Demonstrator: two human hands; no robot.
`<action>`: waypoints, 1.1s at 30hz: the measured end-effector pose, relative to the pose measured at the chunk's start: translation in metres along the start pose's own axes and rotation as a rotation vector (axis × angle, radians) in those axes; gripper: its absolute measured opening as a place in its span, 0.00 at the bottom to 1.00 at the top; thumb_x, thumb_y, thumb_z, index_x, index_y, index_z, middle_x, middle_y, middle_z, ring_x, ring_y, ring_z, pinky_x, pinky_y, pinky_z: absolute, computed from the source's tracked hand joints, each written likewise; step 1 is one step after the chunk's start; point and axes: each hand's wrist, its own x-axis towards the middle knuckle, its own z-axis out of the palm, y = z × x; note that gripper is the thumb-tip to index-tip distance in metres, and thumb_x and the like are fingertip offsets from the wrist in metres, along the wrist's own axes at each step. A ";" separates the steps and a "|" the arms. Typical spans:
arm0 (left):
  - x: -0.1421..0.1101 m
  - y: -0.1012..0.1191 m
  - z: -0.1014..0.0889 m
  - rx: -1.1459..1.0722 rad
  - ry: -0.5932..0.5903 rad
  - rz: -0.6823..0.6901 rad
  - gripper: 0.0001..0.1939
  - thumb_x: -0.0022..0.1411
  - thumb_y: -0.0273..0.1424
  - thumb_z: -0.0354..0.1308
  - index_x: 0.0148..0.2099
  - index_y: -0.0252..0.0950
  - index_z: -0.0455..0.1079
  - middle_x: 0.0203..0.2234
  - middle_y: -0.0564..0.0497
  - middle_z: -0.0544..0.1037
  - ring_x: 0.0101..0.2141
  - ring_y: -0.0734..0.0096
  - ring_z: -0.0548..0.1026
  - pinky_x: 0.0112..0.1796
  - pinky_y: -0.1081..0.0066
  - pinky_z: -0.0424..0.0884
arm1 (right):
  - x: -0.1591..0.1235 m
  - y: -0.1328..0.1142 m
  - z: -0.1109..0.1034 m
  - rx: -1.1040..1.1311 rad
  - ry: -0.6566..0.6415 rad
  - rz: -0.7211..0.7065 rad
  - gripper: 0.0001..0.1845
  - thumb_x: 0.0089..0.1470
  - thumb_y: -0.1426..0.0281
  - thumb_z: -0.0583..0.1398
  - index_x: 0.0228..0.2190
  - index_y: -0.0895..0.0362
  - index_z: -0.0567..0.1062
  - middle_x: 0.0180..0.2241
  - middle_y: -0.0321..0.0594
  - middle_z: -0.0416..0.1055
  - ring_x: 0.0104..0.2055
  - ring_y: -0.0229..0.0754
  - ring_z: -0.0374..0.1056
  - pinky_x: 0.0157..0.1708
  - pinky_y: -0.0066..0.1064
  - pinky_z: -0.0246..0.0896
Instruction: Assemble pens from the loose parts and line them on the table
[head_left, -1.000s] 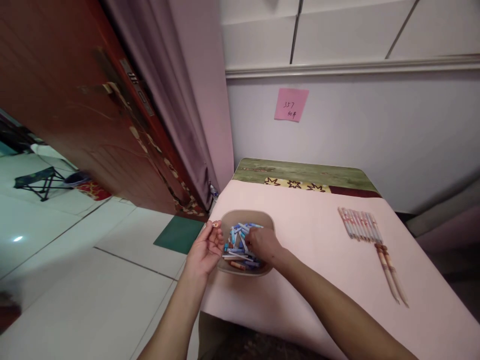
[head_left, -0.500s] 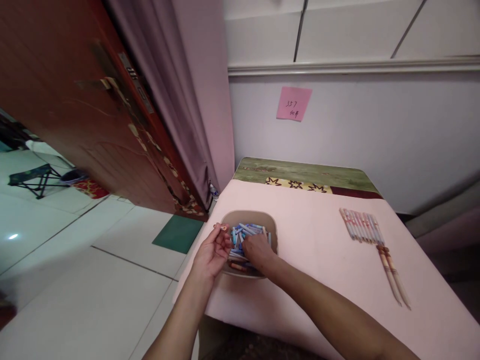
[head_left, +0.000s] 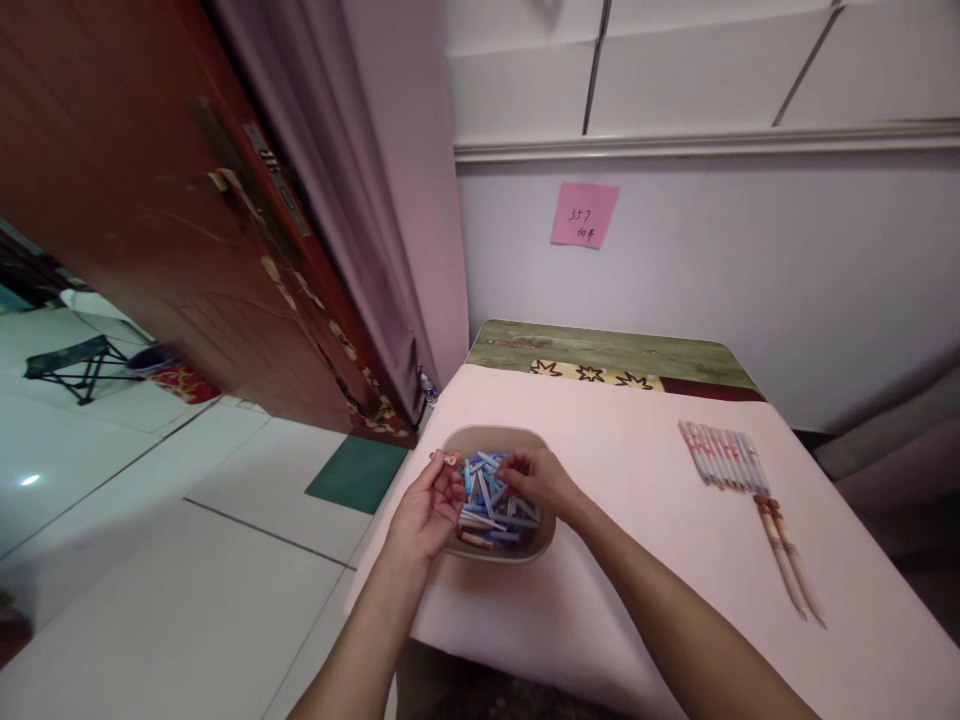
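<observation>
My left hand is closed in a pinch at the left rim of a beige plastic bin, palm turned up. Between its thumb and fingertips is a small orange-brown tube with a round end, like a pen cap. Over the right part of the bin, my right hand has its fingers drawn together above the blue and white pen-like pieces; whether it grips one cannot be made out. An orange-brown piece lies near the bin's front wall.
On the pink tabletop, a row of capped pens lies at right, with two brown pens below it. A pink note is stuck to the wall. A wooden door and curtain stand at left.
My right hand has risen from among the pieces and shifted slightly right, uncovering more of them. My left hand keeps its hold on the small tube. The view has tilted slightly.
</observation>
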 end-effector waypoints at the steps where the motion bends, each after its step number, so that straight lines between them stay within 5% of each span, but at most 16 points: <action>1: 0.000 -0.002 0.001 0.001 0.001 -0.001 0.05 0.64 0.24 0.54 0.35 0.31 0.70 0.24 0.50 0.78 0.18 0.79 0.73 0.18 0.80 0.69 | -0.001 -0.001 -0.001 0.079 0.007 0.008 0.11 0.54 0.64 0.56 0.29 0.58 0.73 0.22 0.35 0.74 0.25 0.38 0.72 0.25 0.26 0.66; 10: -0.006 -0.036 0.017 0.008 -0.027 -0.127 0.04 0.62 0.25 0.57 0.35 0.29 0.72 0.23 0.49 0.79 0.20 0.77 0.75 0.20 0.80 0.72 | -0.034 -0.025 -0.001 0.780 0.170 -0.004 0.17 0.45 0.57 0.66 0.31 0.57 0.72 0.25 0.36 0.75 0.26 0.40 0.72 0.28 0.31 0.70; 15: -0.008 -0.049 0.024 0.009 -0.030 -0.166 0.02 0.59 0.25 0.60 0.35 0.30 0.72 0.21 0.51 0.78 0.18 0.78 0.73 0.16 0.81 0.67 | -0.047 -0.030 0.003 0.525 0.374 -0.180 0.09 0.51 0.63 0.63 0.32 0.56 0.76 0.29 0.38 0.77 0.31 0.40 0.73 0.32 0.30 0.69; 21: -0.009 -0.050 0.024 0.021 -0.035 -0.159 0.02 0.59 0.25 0.61 0.34 0.31 0.71 0.21 0.51 0.77 0.17 0.79 0.72 0.16 0.82 0.66 | -0.053 -0.032 -0.002 0.191 0.438 -0.293 0.07 0.55 0.68 0.60 0.34 0.54 0.78 0.31 0.39 0.76 0.32 0.39 0.72 0.34 0.29 0.67; 25: -0.011 -0.049 0.023 0.031 -0.014 -0.159 0.02 0.59 0.25 0.61 0.33 0.32 0.71 0.18 0.52 0.76 0.16 0.79 0.71 0.16 0.82 0.65 | -0.050 -0.034 -0.001 0.120 0.437 -0.314 0.06 0.53 0.69 0.60 0.31 0.54 0.79 0.30 0.38 0.75 0.31 0.38 0.70 0.34 0.29 0.66; 30: -0.012 -0.047 0.021 0.062 -0.010 -0.167 0.02 0.59 0.25 0.60 0.35 0.30 0.72 0.18 0.52 0.75 0.15 0.80 0.69 0.14 0.82 0.63 | -0.035 -0.031 0.000 0.399 0.294 -0.025 0.11 0.41 0.64 0.67 0.26 0.56 0.74 0.22 0.32 0.71 0.22 0.35 0.64 0.23 0.25 0.60; 33: -0.010 -0.036 0.018 0.057 -0.039 -0.160 0.04 0.61 0.25 0.58 0.35 0.29 0.72 0.19 0.51 0.76 0.15 0.80 0.69 0.15 0.81 0.64 | -0.027 -0.028 -0.005 0.565 0.167 0.034 0.17 0.39 0.61 0.68 0.28 0.57 0.72 0.22 0.31 0.70 0.22 0.34 0.63 0.22 0.25 0.58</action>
